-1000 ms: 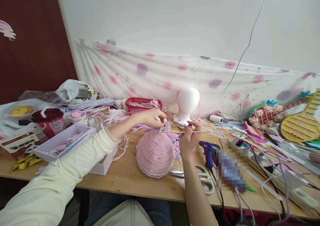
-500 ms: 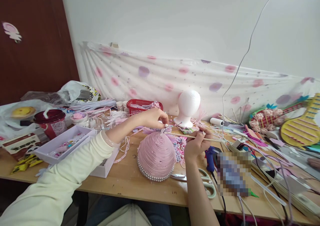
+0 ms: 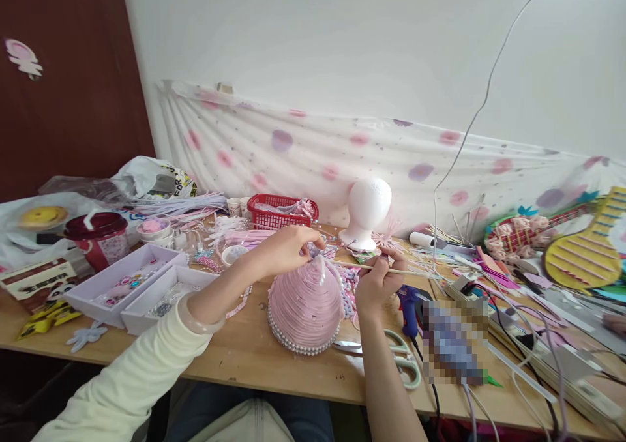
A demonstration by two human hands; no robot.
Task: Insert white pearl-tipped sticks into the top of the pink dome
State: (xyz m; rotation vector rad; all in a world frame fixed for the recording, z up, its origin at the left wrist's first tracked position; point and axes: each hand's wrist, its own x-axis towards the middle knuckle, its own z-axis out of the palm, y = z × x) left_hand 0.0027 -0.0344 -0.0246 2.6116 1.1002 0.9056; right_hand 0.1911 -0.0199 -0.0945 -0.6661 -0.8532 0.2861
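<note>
Head view: pinching stick [image 3: 411,272] in right grip [image 3: 379,282], pointing it toward pink dome [image 3: 306,308]; curling left grip [image 3: 288,246] at dome's tip, not telling whether closed or spread; seeing dome standing on desk [image 3: 235,364] beside scissors [image 3: 349,346].

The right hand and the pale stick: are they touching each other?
Touching. In the head view, the right hand grips the pale stick, which emerges on both sides.

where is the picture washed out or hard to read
Head view: the white head form is washed out on top; head view: a pixelated patch hides what lies beside the blue glue gun; head view: fine detail under the left hand is too soft to read.
</note>
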